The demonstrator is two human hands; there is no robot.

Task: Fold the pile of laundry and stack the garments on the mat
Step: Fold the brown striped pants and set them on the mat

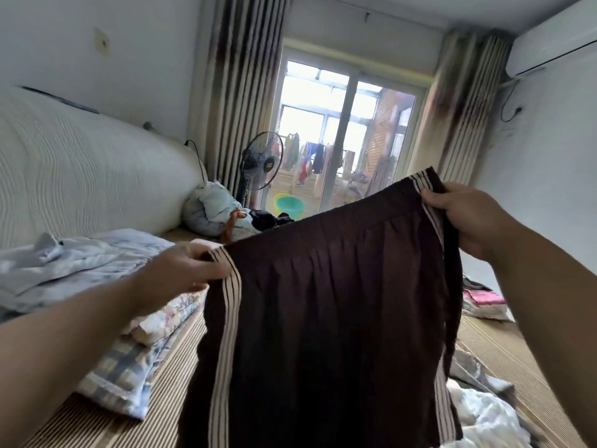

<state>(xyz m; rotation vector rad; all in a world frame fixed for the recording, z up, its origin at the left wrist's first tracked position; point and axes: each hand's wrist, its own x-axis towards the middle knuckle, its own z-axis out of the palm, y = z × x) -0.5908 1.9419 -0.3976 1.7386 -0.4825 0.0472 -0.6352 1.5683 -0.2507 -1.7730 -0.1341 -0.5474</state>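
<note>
I hold up dark brown shorts (326,302) with beige side stripes, spread by the elastic waistband in the air over the striped straw mat (181,367). My left hand (181,270) pinches the left end of the waistband at the stripe. My right hand (465,215) grips the right end, higher and farther from me. The shorts hang down and hide the mat behind them. A heap of loose pale laundry (484,412) lies at the lower right. Folded patterned garments (151,337) are stacked at the left on the mat.
A white padded headboard (80,176) runs along the left, with a pale blue quilt (80,260) below it. More bundled clothes (213,208) lie at the far end. A standing fan (261,160) and a glass balcony door (342,140) are beyond. Pink folded items (481,302) sit at the right.
</note>
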